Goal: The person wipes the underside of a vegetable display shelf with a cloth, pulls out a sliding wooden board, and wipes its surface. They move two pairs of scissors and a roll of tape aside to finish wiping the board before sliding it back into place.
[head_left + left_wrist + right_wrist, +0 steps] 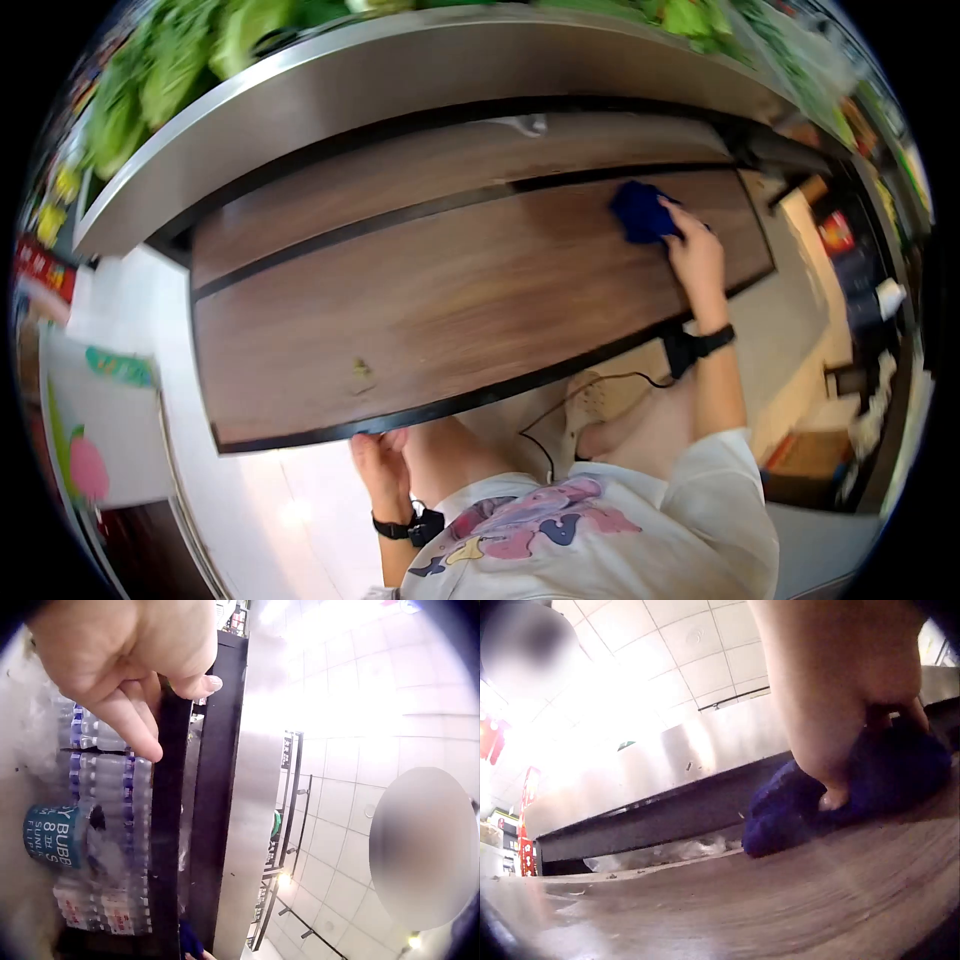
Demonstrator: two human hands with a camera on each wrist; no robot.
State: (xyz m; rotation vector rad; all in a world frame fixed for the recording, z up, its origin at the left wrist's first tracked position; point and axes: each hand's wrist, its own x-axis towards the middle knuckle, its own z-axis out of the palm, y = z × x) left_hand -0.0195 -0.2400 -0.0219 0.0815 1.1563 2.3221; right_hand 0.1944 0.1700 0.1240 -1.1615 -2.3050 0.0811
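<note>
A dark blue cloth (640, 212) lies bunched on the right part of a brown wood-look board (450, 290) with black edges. My right hand (697, 258) grips it, and in the right wrist view the thumb and fingers of that hand (840, 690) press into the cloth (795, 810) against the surface. At the board's near left edge, my left hand (381, 467) holds the black rim; in the left wrist view the thumb of the hand (135, 667) lies on top of the rim and the fingers beneath. Small greenish scraps (361, 372) lie on the board's left part.
Leafy greens (180, 75) stand behind a metal ledge (400, 50) along the back. A crumpled clear scrap (530, 124) lies on the rear strip. Packed bottles (112, 787) are under the board. A black cable (540, 425) hangs by my legs. Shelves with goods stand at right.
</note>
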